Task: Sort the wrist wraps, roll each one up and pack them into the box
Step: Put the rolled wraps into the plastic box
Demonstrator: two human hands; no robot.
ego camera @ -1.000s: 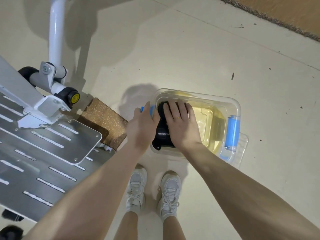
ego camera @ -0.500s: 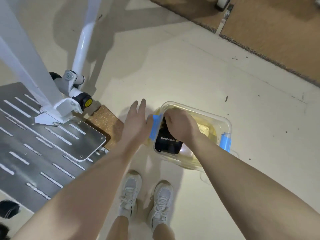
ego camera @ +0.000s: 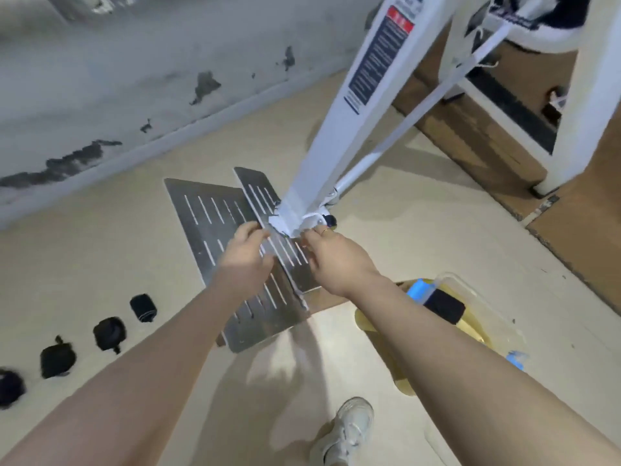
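Note:
The clear plastic box [ego camera: 484, 297] with blue latches [ego camera: 416, 290] stands on the floor at the right, partly behind my right forearm. A black rolled wrist wrap [ego camera: 445, 307] lies inside it. Several more black rolled wraps sit in a row on the floor at the lower left: one [ego camera: 143, 308], another [ego camera: 109, 333], a third [ego camera: 57, 360]. My left hand [ego camera: 242, 260] and my right hand [ego camera: 336, 260] hang over the metal footplate with fingers loosely curled, holding nothing, both apart from the box.
A slotted metal footplate [ego camera: 215, 216] lies on the floor under a slanted white machine post [ego camera: 356, 105]. A stained grey wall [ego camera: 134, 72] runs along the back left. Brown mat [ego camera: 487, 142] lies at the upper right. My shoe [ego camera: 349, 432] is at the bottom.
Both hands have left the box and the wrap in it and moved left over the footplate. The view has swung up and left, bringing the row of rolled wraps into sight.

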